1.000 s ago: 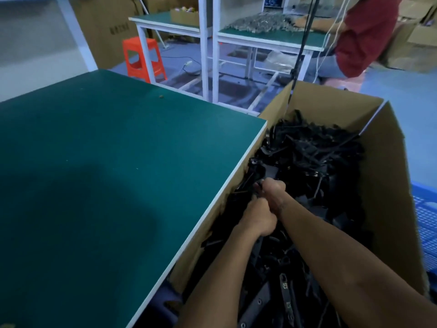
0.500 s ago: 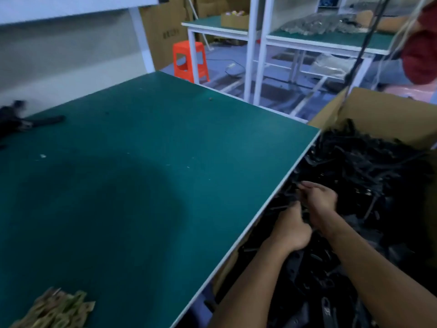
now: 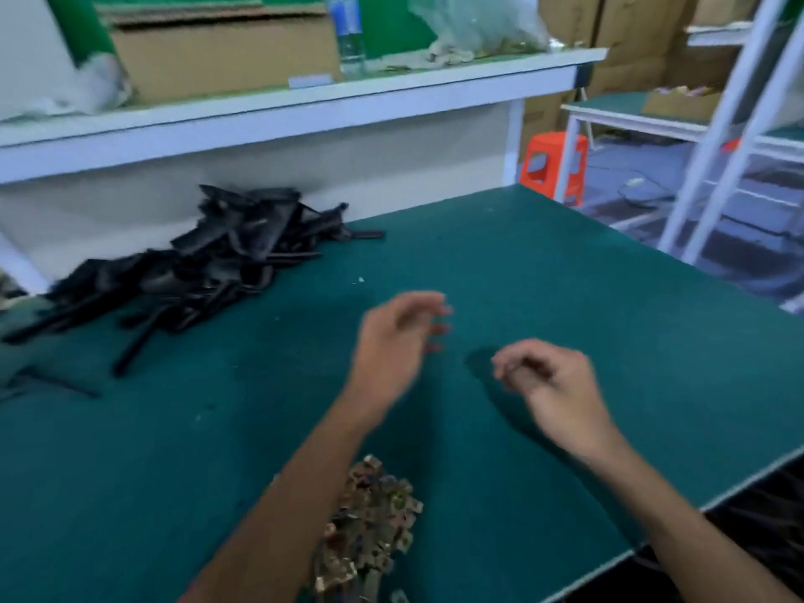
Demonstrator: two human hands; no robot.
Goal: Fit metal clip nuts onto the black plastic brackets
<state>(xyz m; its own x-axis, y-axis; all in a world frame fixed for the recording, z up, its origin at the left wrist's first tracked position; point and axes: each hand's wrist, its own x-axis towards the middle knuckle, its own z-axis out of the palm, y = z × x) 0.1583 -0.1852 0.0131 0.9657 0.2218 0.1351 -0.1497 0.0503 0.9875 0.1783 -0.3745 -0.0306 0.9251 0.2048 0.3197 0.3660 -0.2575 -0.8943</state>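
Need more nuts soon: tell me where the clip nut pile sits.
In the head view, the clip nut pile lies on the green table's near edge, just right of the left forearm.

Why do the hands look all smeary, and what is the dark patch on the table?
In the head view, the left hand and right hand are blurred by motion; the bracket pile is smeared too; the dark patch on the green table is the right hand's shadow.

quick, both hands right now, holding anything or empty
Left hand: open, fingers loosely curled, nothing in it, above the green table.
Right hand: fingers curled, nothing visible in them; blurred, so cannot tell for sure.
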